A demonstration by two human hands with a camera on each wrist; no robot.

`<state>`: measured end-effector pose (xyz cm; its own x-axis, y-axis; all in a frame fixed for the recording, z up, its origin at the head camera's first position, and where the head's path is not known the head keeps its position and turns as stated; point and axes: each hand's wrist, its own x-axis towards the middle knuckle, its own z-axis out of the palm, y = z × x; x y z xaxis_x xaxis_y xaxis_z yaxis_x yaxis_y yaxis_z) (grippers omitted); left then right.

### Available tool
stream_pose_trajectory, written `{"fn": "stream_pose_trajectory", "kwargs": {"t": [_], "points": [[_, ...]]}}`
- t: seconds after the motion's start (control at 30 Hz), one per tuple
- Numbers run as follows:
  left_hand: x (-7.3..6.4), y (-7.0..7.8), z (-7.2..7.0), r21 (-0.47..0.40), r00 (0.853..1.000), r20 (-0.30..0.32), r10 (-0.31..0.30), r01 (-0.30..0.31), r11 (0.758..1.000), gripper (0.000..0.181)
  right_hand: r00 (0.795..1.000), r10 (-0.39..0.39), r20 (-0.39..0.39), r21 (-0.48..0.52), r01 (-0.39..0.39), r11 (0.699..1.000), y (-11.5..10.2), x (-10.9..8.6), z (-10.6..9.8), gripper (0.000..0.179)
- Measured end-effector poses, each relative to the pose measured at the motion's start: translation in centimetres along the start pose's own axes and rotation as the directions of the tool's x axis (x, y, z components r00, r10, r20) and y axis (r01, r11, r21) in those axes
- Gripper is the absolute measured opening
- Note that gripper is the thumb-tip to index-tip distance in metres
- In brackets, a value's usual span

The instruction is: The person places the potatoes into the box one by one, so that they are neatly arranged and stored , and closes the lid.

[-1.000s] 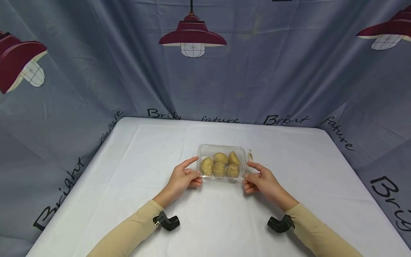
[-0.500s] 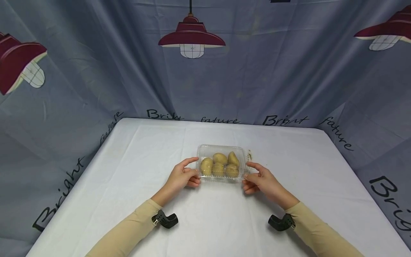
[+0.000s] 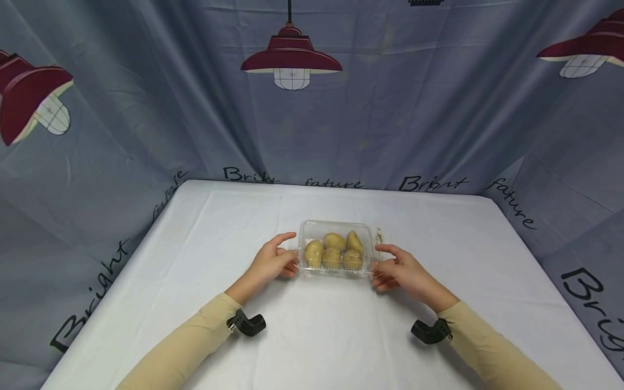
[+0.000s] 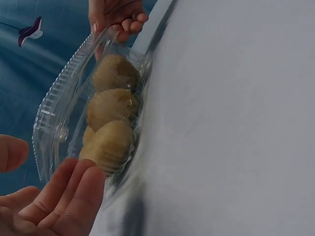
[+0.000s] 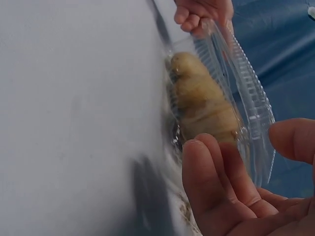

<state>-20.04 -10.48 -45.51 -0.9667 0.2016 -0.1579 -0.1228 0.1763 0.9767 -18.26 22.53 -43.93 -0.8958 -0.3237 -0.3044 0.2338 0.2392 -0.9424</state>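
A clear plastic clamshell box [image 3: 312, 228] lies lidded on the white table, with several potatoes [image 3: 333, 241] inside it. At its left end is my left hand [image 3: 265, 265], the fingers extended and the thumb standing off the rim; in the left wrist view the fingertips are close to the box [image 4: 61, 108], and contact is hard to judge. My right hand [image 3: 405, 275] is at the right end. Seen from the right wrist, its thumb and fingers are spread apart, with the fingertips beside the box wall and no pinch on the rim [image 5: 253, 115].
Brown crumbs of dirt [image 3: 379, 236] lie on the white tablecloth [image 3: 331, 330] just right of the box. A grey-blue curtain [image 3: 380, 119] with printed lamps and lettering hangs around the table's back and sides.
My left hand has drawn back a little to the left from the box end, and my right hand slightly to the right. Both thumbs have come off the rim. The box has stayed nearly in place.
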Motion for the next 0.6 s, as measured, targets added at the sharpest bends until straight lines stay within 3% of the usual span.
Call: {"fn": "stream_pose_trajectory", "kwargs": {"t": [0.23, 0.4, 0.5, 0.6], "points": [[1.0, 1.2, -1.5, 0.19, 0.998, -0.054, 0.031, -0.02, 0.982, 0.055, 0.999, 0.004, -0.041, -0.096, -0.008, 0.995, -0.8, 0.4, -1.5, 0.072], [1.9, 2.1, -3.0, 0.327, 0.997, -0.058, 0.045, -0.024, 0.945, 0.051, 0.994, 0.01, -0.11, -0.218, -0.034, 0.975, -2.0, 1.0, -3.1, 0.07], [2.5, 3.0, -4.0, 0.432, 0.997, -0.047, 0.065, -0.039, 0.901, 0.051, 0.988, 0.004, -0.157, -0.299, -0.051, 0.953, -2.9, 1.3, -4.2, 0.07], [3.0, 4.2, -5.0, 0.559, 0.995, -0.039, 0.093, -0.056, 0.827, 0.051, 0.981, -0.009, -0.196, -0.37, -0.066, 0.927, -3.8, 1.7, -5.1, 0.069]]}}
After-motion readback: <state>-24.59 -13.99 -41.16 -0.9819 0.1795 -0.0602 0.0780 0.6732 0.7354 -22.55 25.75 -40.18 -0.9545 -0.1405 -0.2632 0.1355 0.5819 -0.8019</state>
